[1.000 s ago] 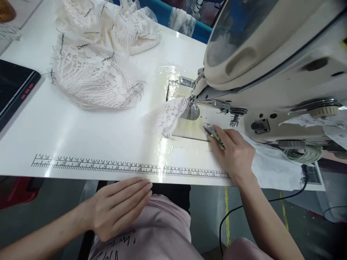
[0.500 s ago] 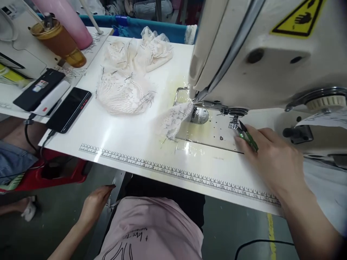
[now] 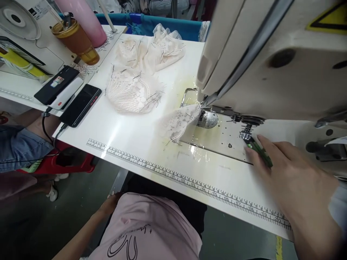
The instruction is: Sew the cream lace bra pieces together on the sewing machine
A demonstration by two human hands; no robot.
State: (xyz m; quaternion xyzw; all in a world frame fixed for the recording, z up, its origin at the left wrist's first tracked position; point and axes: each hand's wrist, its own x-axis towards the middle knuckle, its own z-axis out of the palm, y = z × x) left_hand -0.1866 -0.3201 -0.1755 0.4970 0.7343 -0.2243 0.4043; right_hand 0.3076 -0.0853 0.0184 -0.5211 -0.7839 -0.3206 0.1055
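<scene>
Thread snips point(image 3: 260, 152) with green handles are held between the thumb and fingers of my right hand point(image 3: 292, 177). Their tip is by the thread tension knob point(image 3: 245, 135) on the sewing machine point(image 3: 244, 83); I cannot tell whether it touches. A small white lace piece point(image 3: 182, 122) lies with its upper corner at the needle and presser foot. My left hand point(image 3: 111, 204) is low beside my waist, under the table's front edge, its fingers mostly hidden. Further back on the table point(image 3: 141, 137) lies a heap of cream lace pieces point(image 3: 132, 88) with dark thread ends.
On the left lie a phone point(image 3: 80, 105) with a cable and a black-and-white device point(image 3: 58, 86). Behind them stand an amber cup point(image 3: 76, 41) and a pink bottle point(image 3: 85, 21). A printed ruler point(image 3: 189, 180) runs along the front edge. Another person's leg point(image 3: 24, 144) shows at left.
The view has shifted, so the table sits further right. My right hand has brought the snips closer against the tension knob. My left hand has drawn in towards my waist.
</scene>
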